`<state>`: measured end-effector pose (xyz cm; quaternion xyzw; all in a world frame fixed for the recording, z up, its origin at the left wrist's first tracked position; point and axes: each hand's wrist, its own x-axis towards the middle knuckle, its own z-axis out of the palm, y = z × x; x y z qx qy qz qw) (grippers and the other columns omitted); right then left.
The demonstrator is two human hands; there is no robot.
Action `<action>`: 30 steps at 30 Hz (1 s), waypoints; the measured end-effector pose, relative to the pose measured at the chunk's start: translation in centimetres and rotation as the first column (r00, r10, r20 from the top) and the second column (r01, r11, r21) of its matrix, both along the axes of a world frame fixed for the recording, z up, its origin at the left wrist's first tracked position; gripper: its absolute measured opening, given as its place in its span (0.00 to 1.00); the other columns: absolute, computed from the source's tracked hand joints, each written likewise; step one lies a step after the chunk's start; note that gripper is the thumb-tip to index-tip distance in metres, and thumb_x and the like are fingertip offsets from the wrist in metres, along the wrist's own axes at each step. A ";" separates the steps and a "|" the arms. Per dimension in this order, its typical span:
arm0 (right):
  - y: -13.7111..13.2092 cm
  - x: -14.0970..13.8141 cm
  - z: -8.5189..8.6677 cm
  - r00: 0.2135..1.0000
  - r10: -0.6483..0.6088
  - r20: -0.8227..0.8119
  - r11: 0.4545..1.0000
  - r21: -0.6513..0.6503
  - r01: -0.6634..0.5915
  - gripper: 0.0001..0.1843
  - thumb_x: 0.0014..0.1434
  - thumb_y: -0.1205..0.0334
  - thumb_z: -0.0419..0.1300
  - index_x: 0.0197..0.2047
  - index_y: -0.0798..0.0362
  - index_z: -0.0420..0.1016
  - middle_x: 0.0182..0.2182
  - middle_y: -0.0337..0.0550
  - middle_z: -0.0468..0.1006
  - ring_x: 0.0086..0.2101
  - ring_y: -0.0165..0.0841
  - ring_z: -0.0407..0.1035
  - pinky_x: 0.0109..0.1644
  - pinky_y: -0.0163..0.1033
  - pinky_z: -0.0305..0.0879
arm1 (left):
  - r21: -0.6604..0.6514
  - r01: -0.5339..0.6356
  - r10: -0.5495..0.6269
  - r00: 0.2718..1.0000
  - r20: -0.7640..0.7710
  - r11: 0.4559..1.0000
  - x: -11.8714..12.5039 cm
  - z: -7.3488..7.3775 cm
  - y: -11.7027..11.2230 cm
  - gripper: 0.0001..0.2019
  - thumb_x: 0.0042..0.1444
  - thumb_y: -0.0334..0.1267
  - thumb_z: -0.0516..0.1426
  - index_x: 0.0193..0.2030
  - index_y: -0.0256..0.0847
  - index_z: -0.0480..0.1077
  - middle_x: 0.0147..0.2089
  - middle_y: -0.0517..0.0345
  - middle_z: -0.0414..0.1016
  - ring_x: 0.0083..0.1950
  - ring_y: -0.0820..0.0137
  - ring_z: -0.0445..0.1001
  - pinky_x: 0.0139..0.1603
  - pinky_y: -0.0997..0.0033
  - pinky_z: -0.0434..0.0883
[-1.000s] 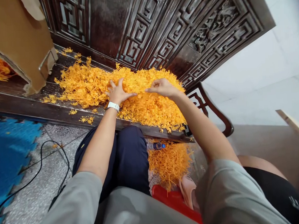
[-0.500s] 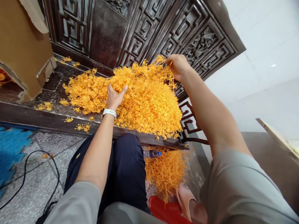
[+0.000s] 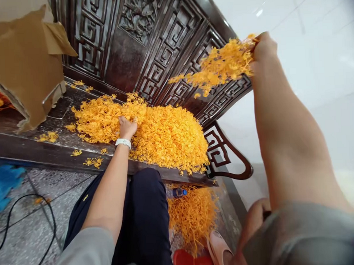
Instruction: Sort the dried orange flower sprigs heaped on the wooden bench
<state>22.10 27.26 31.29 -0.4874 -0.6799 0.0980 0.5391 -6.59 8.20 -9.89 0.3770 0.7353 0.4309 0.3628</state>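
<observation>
A large heap of small orange-yellow plastic flower pieces (image 3: 171, 136) with thin spidery arms covers the dark wooden bench seat. High above its right end, my right hand (image 3: 265, 48) grips a bunch of linked flower pieces (image 3: 223, 66), which trails out to the left, slightly blurred. My left hand (image 3: 128, 128), with a white watch band (image 3: 123, 143) at the wrist, is closed at the looser left part of the heap. Its fingertips are partly hidden among a clump of pieces (image 3: 135, 107).
A torn cardboard box (image 3: 24, 61) with orange pieces inside stands at the bench's left. The carved backrest (image 3: 117, 57) rises behind. Below lie orange stringy strands (image 3: 195, 213), a blue-capped bottle (image 3: 176, 193), a red object (image 3: 194, 260) and a shod foot (image 3: 219, 248). A black cable (image 3: 53, 227) curves across the floor.
My right hand has lifted up and right, pulling a bunch of flower pieces off the heap. My left hand has shifted slightly left and down, its fingers now closer together.
</observation>
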 end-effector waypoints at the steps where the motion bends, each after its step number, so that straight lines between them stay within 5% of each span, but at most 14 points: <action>1: -0.8 0.2 1.3 0.996 -0.082 -0.036 0.997 -0.007 0.081 0.30 0.66 0.83 0.35 0.20 0.45 0.53 0.07 0.29 0.51 0.13 0.27 0.49 0.31 0.40 0.54 | 0.005 0.006 -0.006 1.000 -0.026 1.000 0.1 0.3 -0.2 0.44 0.68 0.54 0.53 0.81 0.27 0.49 0.85 0.31 0.41 0.81 0.38 0.57 0.78 0.36 0.58; 4: -3.2 0.3 4.1 0.966 -0.232 -0.110 0.969 0.063 0.240 0.24 0.72 0.79 0.50 0.26 0.46 0.58 0.09 0.28 0.59 0.15 0.28 0.57 0.31 0.39 0.49 | 0.042 -0.011 0.018 0.988 -0.153 0.999 0.4 1.8 -1.4 0.36 0.67 0.46 0.54 0.77 0.31 0.60 0.82 0.29 0.54 0.75 0.33 0.64 0.74 0.32 0.61; 8: -5.6 0.0 5.6 0.977 -0.194 -0.093 0.968 0.142 0.206 0.24 0.74 0.76 0.53 0.27 0.48 0.57 0.13 0.26 0.65 0.18 0.24 0.63 0.32 0.36 0.50 | 0.207 -0.078 0.143 0.936 -0.323 0.975 0.7 3.9 -3.7 0.25 0.65 0.36 0.50 0.66 0.34 0.72 0.65 0.27 0.75 0.70 0.33 0.68 0.71 0.24 0.57; 12: -7.5 -0.4 5.9 0.992 -0.055 -0.110 0.981 0.180 0.075 0.25 0.77 0.76 0.47 0.28 0.47 0.53 0.18 0.29 0.70 0.20 0.22 0.63 0.33 0.34 0.53 | 0.357 -0.031 0.190 0.888 -0.419 0.933 0.6 5.0 -5.4 0.23 0.65 0.34 0.50 0.65 0.38 0.73 0.65 0.33 0.76 0.73 0.38 0.64 0.74 0.27 0.52; 16: -8.7 -0.8 4.2 0.992 0.045 -0.120 0.988 0.149 -0.026 0.23 0.78 0.75 0.46 0.29 0.47 0.54 0.21 0.30 0.71 0.22 0.22 0.62 0.34 0.33 0.55 | 0.456 0.062 0.132 0.914 -0.383 0.888 0.8 5.2 -6.1 0.20 0.69 0.41 0.50 0.62 0.43 0.74 0.64 0.38 0.76 0.70 0.40 0.67 0.70 0.35 0.60; 20: -9.3 -2.3 -2.0 0.984 0.114 -0.140 0.992 0.071 -0.105 0.20 0.75 0.60 0.59 0.32 0.46 0.54 0.24 0.30 0.70 0.24 0.24 0.62 0.35 0.36 0.56 | 0.635 0.038 0.170 0.949 -0.264 0.772 1.2 7.2 -7.1 0.16 0.71 0.42 0.50 0.57 0.43 0.75 0.60 0.40 0.78 0.65 0.47 0.71 0.70 0.44 0.63; 24: -12.1 -7.1 -12.3 0.923 0.359 -0.136 0.933 0.034 -0.358 0.34 0.57 0.27 0.67 0.36 0.45 0.56 0.34 0.40 0.76 0.41 0.37 0.73 0.41 0.41 0.66 | 0.828 0.024 0.129 0.985 -0.116 0.561 2.4 12.9 -6.8 0.16 0.74 0.46 0.50 0.56 0.43 0.75 0.57 0.43 0.79 0.62 0.56 0.75 0.68 0.53 0.68; 27: -15.2 -11.9 -19.4 0.884 0.400 -0.241 0.903 -0.062 -0.425 0.32 0.57 0.26 0.65 0.38 0.44 0.58 0.41 0.44 0.77 0.51 0.43 0.72 0.44 0.45 0.72 | 0.786 -0.012 -0.002 1.000 0.016 0.618 3.9 16.2 -3.8 0.16 0.73 0.52 0.55 0.53 0.43 0.76 0.55 0.45 0.81 0.59 0.58 0.78 0.62 0.58 0.73; 30: -16.9 -14.4 -23.8 0.774 0.408 -0.485 0.868 -0.057 -0.493 0.29 0.57 0.33 0.70 0.39 0.43 0.59 0.41 0.41 0.76 0.50 0.40 0.72 0.45 0.45 0.75 | 0.653 -0.024 -0.170 0.958 0.231 0.757 4.9 15.8 -0.5 0.21 0.69 0.58 0.60 0.40 0.40 0.77 0.41 0.45 0.81 0.46 0.60 0.80 0.47 0.62 0.77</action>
